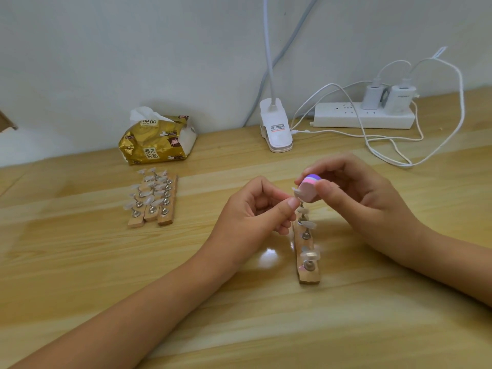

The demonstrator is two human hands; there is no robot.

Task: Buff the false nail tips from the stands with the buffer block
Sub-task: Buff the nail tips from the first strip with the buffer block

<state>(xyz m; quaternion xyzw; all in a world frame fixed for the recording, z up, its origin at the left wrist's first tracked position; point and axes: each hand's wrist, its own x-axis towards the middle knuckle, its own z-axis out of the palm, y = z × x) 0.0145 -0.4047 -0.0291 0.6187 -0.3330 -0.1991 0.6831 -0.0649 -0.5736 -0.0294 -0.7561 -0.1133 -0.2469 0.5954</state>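
My left fingers (286,206) pinch a tip (296,192), lying roughly 9-to-3. Right fingers (328,189) curl round the block (308,189), touching it from 3 o'clock, over the stand's (308,272) 12 o'clock end.

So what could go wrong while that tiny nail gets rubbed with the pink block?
1. The left hand only pinches the nail tip, so pressure from the buffer block in the right hand might flick it loose.
2. Both hands work just above the stand; a slip could knock its other tips.
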